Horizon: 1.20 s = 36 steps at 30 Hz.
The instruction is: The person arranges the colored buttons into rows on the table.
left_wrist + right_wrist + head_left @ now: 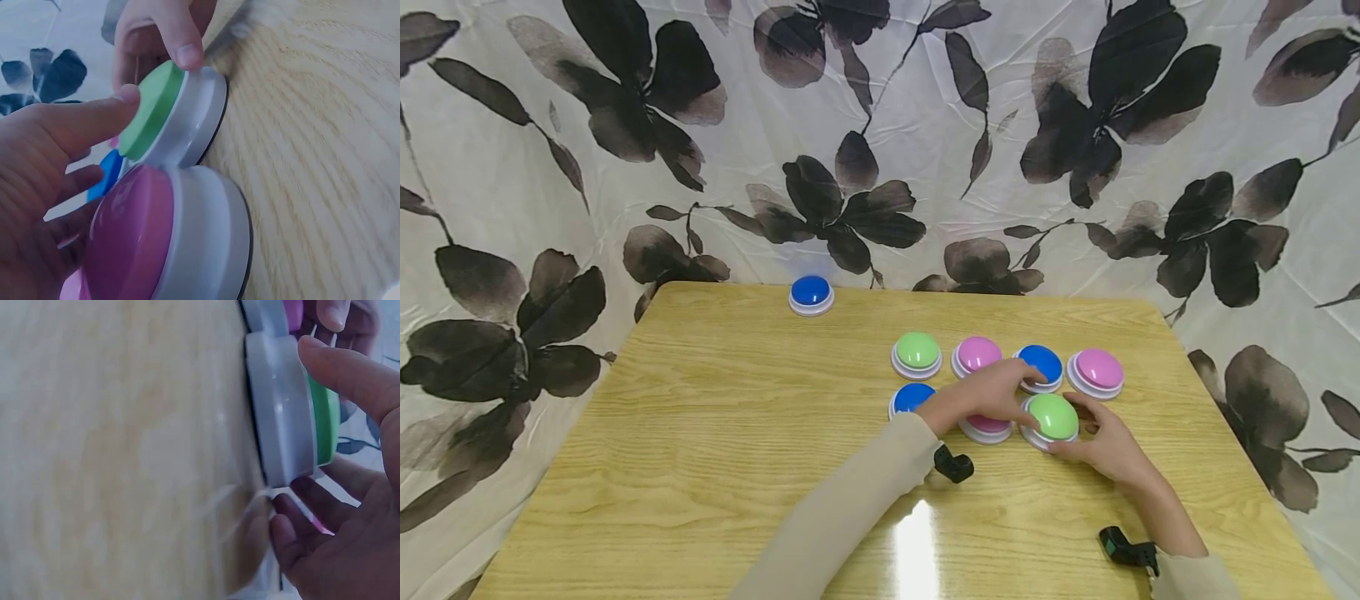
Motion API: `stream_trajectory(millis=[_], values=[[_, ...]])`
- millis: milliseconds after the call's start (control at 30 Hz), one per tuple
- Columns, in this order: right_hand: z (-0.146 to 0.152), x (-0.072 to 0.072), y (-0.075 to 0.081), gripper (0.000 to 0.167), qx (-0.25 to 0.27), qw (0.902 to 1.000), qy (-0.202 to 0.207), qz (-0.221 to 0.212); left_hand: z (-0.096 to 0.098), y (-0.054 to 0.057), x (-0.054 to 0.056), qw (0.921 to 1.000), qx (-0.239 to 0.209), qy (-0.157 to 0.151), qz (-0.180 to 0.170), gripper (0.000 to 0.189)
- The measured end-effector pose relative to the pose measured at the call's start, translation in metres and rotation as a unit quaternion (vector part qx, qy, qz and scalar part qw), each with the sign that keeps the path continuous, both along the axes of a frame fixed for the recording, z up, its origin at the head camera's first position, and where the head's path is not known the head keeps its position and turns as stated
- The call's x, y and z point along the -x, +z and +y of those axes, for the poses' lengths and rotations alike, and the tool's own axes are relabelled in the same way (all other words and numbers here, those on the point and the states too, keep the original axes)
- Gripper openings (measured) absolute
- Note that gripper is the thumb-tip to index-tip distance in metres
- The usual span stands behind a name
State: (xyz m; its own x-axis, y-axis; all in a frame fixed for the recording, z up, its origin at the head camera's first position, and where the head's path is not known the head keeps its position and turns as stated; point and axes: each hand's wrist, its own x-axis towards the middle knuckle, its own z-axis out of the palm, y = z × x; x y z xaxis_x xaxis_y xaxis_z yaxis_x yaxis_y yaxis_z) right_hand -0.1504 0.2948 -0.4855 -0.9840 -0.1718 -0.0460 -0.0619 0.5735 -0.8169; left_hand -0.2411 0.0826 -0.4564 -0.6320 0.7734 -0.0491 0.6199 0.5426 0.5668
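Note:
A green push button [1052, 415] with a white round base sits at the right end of the front row on the table. My right hand [1108, 450] holds it from the right, thumb on the near side of the base and fingers around the far side. My left hand [988, 392] reaches over the front pink button [988, 427], partly hiding it. In the left wrist view its thumb lies at the green dome [150, 112], and the other fingers spread loosely beside the pink dome [131, 231]. Left fingertips overlap a blue button [1042, 363] in the head view.
The back row also has a green button [917, 351], a pink one [977, 353] and another pink one [1097, 370]. A blue button [912, 398] stands front left. Another blue button [811, 292] sits apart by the table's back edge. Floral cloth [955, 167] hangs behind.

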Motion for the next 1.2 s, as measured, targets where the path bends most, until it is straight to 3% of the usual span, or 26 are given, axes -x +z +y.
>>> stream_trajectory(millis=[133, 300, 467, 700, 867, 967, 1200], values=[[-0.003, -0.002, 0.013, 0.080, -0.025, 0.9995, -0.010, 0.016, -0.019, 0.009, -0.003, 0.9990, -0.044, 0.000, -0.001, 0.064], [-0.014, -0.004, 0.032, 0.061, -0.034, 0.9968, -0.032, 0.064, -0.048, 0.013, -0.006, 0.9953, -0.093, 0.021, -0.016, 0.051], [-0.036, -0.006, 0.043, 0.045, -0.003, 0.9936, -0.026, 0.110, -0.079, 0.012, -0.011, 0.9901, -0.133, 0.040, -0.023, 0.041], [-0.083, -0.004, 0.055, 0.034, 0.049, 0.9907, 0.012, 0.126, -0.123, 0.010, -0.024, 0.9843, -0.159, 0.073, -0.023, 0.033], [-0.113, -0.001, 0.050, 0.030, 0.068, 0.9903, 0.043, 0.114, -0.158, 0.002, -0.031, 0.9790, -0.158, 0.110, -0.067, 0.033], [-0.126, 0.003, 0.039, 0.029, 0.073, 0.9904, 0.062, 0.100, -0.180, -0.004, -0.035, 0.9742, -0.156, 0.138, -0.087, 0.031], [-0.162, 0.004, 0.038, 0.028, 0.093, 0.9862, 0.107, 0.085, -0.229, -0.022, -0.038, 0.9641, -0.183, 0.179, -0.070, 0.027]])
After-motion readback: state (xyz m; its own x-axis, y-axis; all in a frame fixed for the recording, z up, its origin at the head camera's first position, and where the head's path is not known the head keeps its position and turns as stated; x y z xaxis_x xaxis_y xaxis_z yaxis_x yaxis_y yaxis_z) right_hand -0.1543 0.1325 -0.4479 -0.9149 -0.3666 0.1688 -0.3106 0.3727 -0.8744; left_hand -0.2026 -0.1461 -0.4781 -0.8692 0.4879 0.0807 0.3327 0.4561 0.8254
